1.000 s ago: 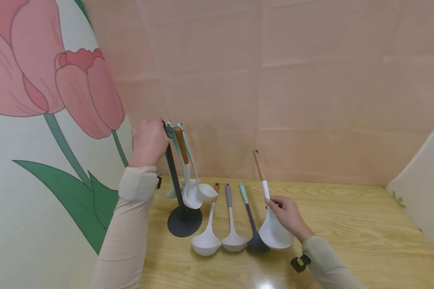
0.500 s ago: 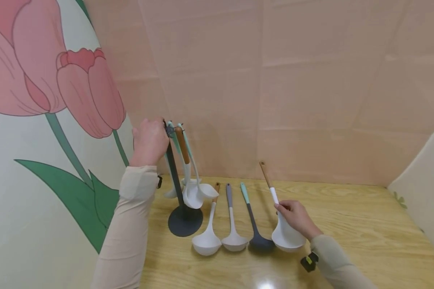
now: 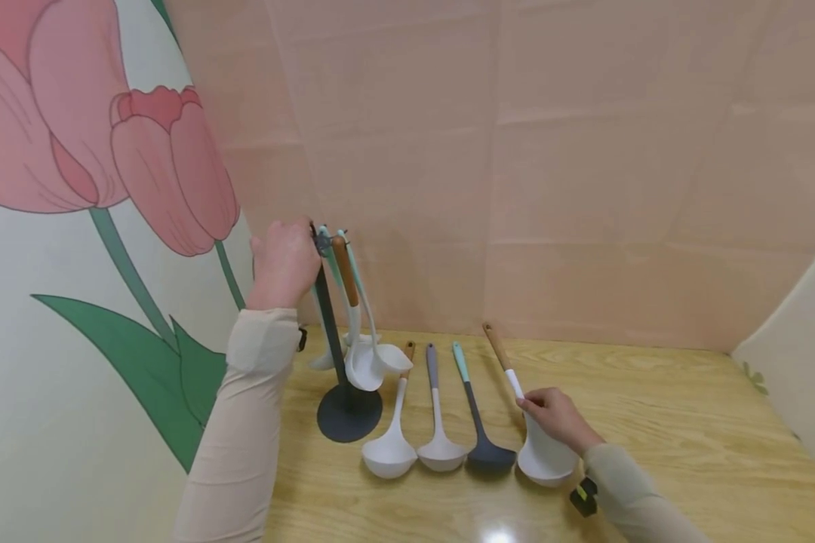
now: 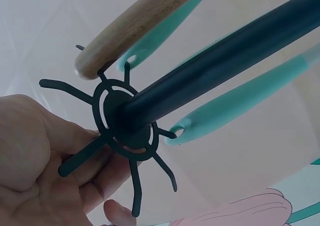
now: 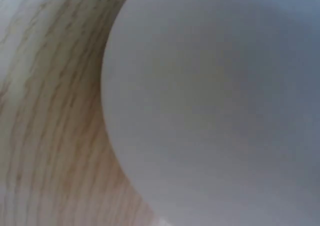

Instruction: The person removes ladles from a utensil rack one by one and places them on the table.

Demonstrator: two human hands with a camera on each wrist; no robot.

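My left hand [image 3: 284, 264] grips the top of a dark utensil stand [image 3: 349, 413]. In the left wrist view its fingers lie behind the ring of hooks [image 4: 107, 115]. Wooden-handled and mint-handled utensils [image 3: 364, 368] hang from those hooks. At the right of a row on the table, my right hand [image 3: 558, 415] pinches the neck of a white ladle [image 3: 546, 461] with a wooden handle. Its bowl [image 5: 210, 111] fills much of the right wrist view, which does not show the fingers.
Left of the held ladle lie a dark ladle [image 3: 490, 456] with a mint handle, a pale ladle [image 3: 441, 454] with a purple handle and a white ladle [image 3: 389, 458] with a wooden handle. Behind the wooden table [image 3: 679, 422] rises a pinkish backdrop [image 3: 584, 188]; a tulip-printed panel [image 3: 109, 354] borders the left.
My right hand has moved right and down with the white ladle, whose handle tip has sunk towards the table. The left hand keeps its hold on the stand.
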